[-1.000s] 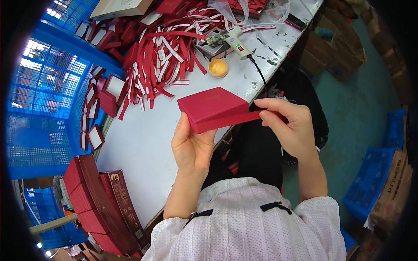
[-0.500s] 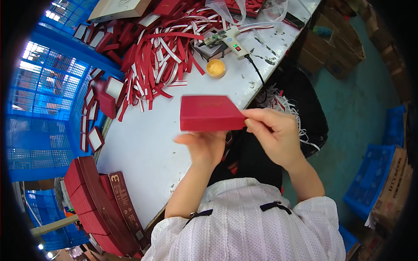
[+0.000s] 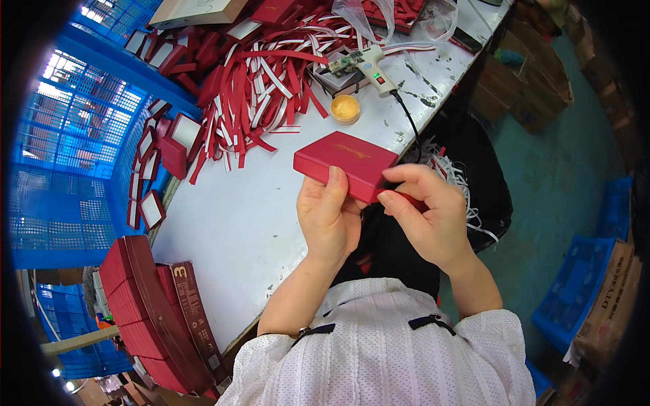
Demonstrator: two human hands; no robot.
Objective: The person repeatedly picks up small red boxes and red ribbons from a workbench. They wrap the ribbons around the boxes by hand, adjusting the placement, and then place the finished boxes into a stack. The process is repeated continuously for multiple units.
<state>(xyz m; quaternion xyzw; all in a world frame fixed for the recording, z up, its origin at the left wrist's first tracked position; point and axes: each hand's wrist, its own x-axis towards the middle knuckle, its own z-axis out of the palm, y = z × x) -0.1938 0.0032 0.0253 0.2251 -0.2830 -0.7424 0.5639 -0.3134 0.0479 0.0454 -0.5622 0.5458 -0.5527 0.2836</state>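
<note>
Red and flat, the cardboard gift box (image 3: 345, 162) sits in the middle of the frame, held up over the white table (image 3: 230, 223). The left hand (image 3: 330, 220) grips its near edge, thumb pressed on top. The right hand (image 3: 426, 216) pinches the box's right corner, with a bit of red ribbon (image 3: 409, 200) under the fingers. This looks like fixing the ribbon to the box. Next comes careful pressing, I think. A white glue gun (image 3: 369, 68) lies in the upper middle.
</note>
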